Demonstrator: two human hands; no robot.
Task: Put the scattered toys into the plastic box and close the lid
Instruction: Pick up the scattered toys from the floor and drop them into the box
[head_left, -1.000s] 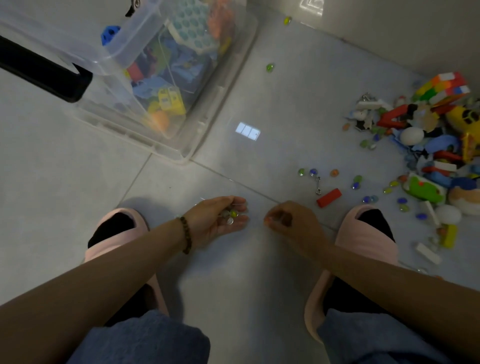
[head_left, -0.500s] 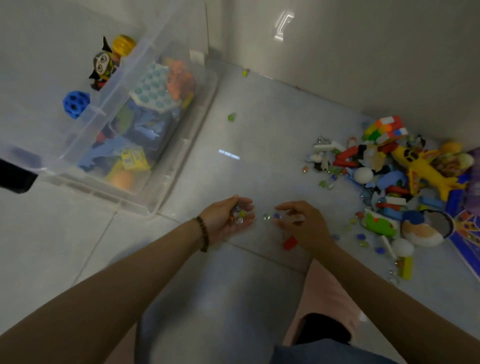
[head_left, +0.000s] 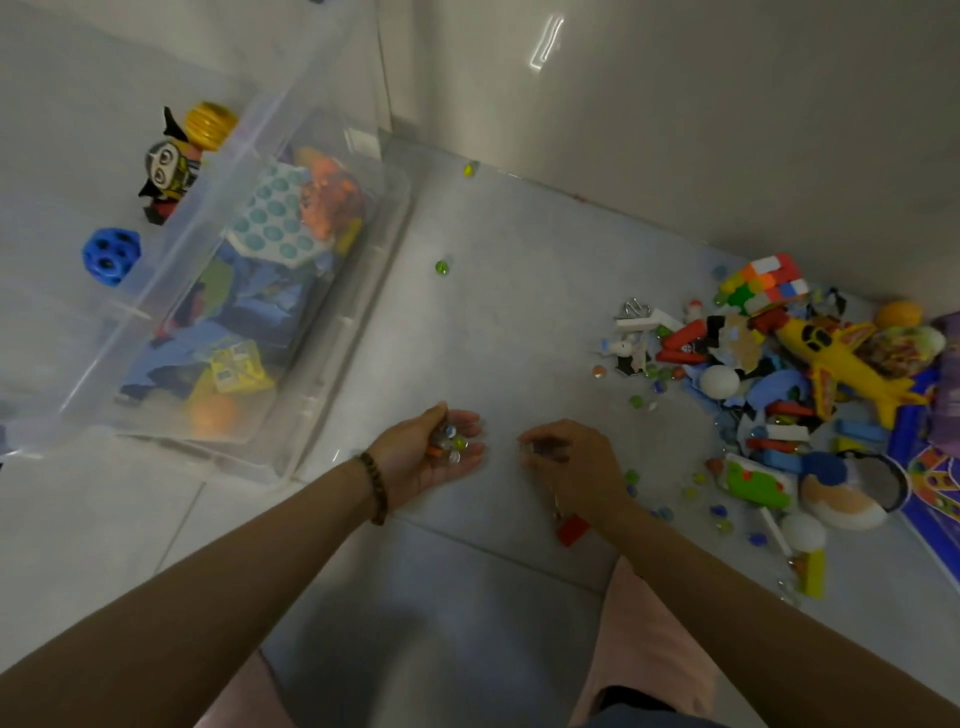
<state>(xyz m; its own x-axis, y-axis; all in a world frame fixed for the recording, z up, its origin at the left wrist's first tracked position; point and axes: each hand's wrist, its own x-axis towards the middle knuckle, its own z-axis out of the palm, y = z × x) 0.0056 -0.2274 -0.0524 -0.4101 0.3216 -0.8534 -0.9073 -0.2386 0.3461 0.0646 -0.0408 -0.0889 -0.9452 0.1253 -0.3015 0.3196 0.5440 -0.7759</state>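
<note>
Floor: grey tile (head_left: 493, 322) meeting a pale wall. The view has lifted off the feet and now takes in the whole mess.
Plastic box: clear, lid off, part-filled with toys. It stands on the floor at the left (head_left: 343, 332), well apart from the heap.
Toy pile: the scattered toys (head_left: 779, 384) lie heaped at the right by the wall, untouched.
Left hand: cupped palm-up (head_left: 415, 454), its fingers loosely curled round a clutch of marbles (head_left: 449, 442).
Right hand: just beside the left (head_left: 576, 462). Half a second ago its fingers reached out flat; now they are curled in, apparently pinching a marble or two, though blur hides it.
Loose marbles: the pair that lay between the hands is gone. Others (head_left: 696, 493) lie near the right wrist, beside a red block (head_left: 571, 531).
Meaning: marble-gathering is moving along, but nothing from this handful is boxed yet and most of the task remains.
</note>
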